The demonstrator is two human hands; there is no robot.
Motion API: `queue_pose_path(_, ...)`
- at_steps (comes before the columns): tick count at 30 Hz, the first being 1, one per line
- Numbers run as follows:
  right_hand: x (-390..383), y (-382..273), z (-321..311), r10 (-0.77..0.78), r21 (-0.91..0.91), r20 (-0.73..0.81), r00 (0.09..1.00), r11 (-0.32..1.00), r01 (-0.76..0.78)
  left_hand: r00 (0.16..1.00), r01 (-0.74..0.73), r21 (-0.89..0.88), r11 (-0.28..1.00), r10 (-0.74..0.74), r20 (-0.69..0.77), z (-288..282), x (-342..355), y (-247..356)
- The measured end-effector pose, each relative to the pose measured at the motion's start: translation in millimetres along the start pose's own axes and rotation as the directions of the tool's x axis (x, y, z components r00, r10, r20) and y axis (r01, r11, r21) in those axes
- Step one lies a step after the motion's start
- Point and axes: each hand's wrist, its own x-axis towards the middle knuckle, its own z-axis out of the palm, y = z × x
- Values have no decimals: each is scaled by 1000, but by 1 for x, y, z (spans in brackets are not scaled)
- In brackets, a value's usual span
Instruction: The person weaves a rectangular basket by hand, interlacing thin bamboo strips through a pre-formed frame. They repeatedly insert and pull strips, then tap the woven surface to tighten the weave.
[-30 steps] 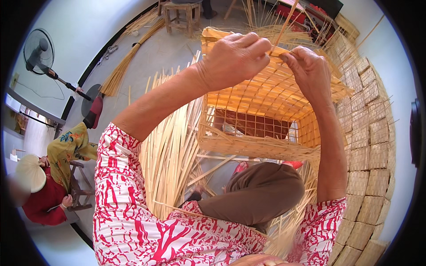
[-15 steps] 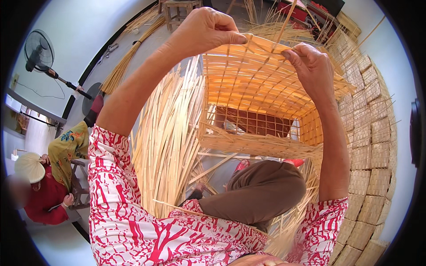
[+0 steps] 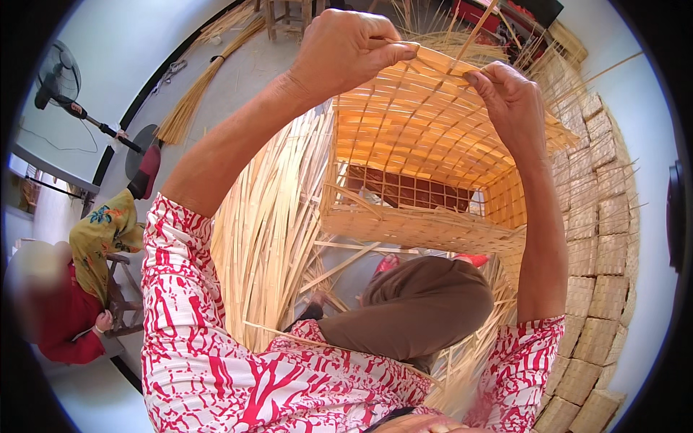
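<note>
The openwork bamboo basket [image 3: 426,148] is held up beyond the bent knee [image 3: 462,292], its hollow turned toward the wearer and its latticed far side seen through. Its upper edge [image 3: 442,63] is pinched at two places: at the left by the left hand [image 3: 345,54], thumb pressed against the curled fingers, and at the right by the right hand [image 3: 514,105], thumb and forefinger closed on the weave. Whether a separate strip or only the edge itself is gripped cannot be told at this size. The step in hand seems to be the working of that edge, and it would be done best with the right pinch kept firm as an anchor while the strip is drawn level by the left. Even, gentle tension should be applied, since thin bamboo is likely to split if it is bent sharply. The tall upright strip [image 3: 478,32] rising between the two pinches should be kept clear of the fingers, and the splayed ends [image 3: 563,133] by the right wrist should be watched, as sleeves or skin could be caught. Spare strips [image 3: 271,238] are laid within reach on the left
</note>
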Motion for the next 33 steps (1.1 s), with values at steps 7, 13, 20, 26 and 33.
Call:
queue_pose_path(7,-77,-48,-37,-93,204,-211,973,969,137,986,114,-185,976,-134,-100,-1,-68,-69)
queue_pose_path(13,-210,-66,-16,133,317,552,823,880,-355,884,463,-591,660,-300,358,65,-90,-78)
queue_pose_path(20,-177,-20,31,267,415,475,839,772,-481,905,409,-649,642,-375,200,56,-122,-102)
queue_pose_path(26,-146,31,84,321,665,584,745,337,-667,889,434,-554,710,-437,136,16,-187,-40)
queue_pose_path(33,-168,122,60,-165,296,327,931,953,65,980,-59,-543,837,153,129,63,-182,33)
